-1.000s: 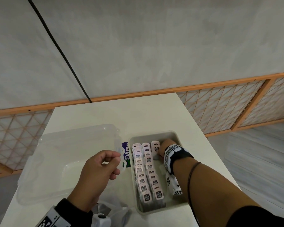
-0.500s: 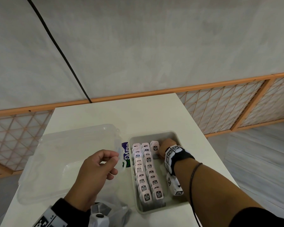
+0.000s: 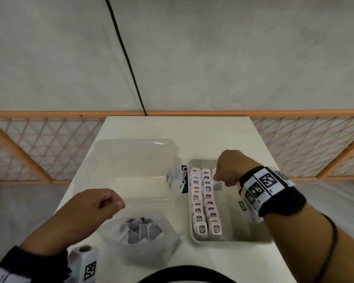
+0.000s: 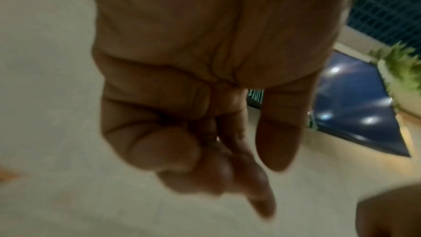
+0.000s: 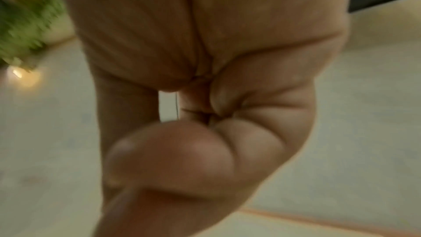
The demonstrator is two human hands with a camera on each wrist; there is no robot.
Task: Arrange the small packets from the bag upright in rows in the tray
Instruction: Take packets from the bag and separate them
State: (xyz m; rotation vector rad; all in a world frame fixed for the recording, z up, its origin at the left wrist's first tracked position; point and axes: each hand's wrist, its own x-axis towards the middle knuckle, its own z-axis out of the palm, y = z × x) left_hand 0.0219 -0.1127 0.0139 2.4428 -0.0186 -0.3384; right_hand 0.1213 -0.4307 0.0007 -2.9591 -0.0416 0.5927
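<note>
A shallow grey tray [image 3: 233, 240] sits right of centre on the white table. Two long rows of small pink-and-white packets [image 3: 204, 201] stand upright along its left side, and a lone packet [image 3: 217, 183] begins a third row at the far end. My right hand [image 3: 223, 178] hovers just above that far end with its fingers curled; in the right wrist view my right hand [image 5: 182, 132] holds nothing. A clear bag [image 3: 145, 231] of loose packets lies near the front edge. My left hand [image 3: 110, 205] floats left of the bag in a fist, and the left wrist view shows my left hand [image 4: 239, 159] empty.
A clear plastic lid [image 3: 135, 168] lies left of the tray, with a blue-printed label [image 3: 184, 176] between them. The table [image 3: 192, 135] ends close to the tray's right side. An orange lattice railing [image 3: 294, 144] runs behind.
My right hand has lifted off the far packets in the tray and curled up. My left hand has drawn back toward me into a fist. The bag has come into view.
</note>
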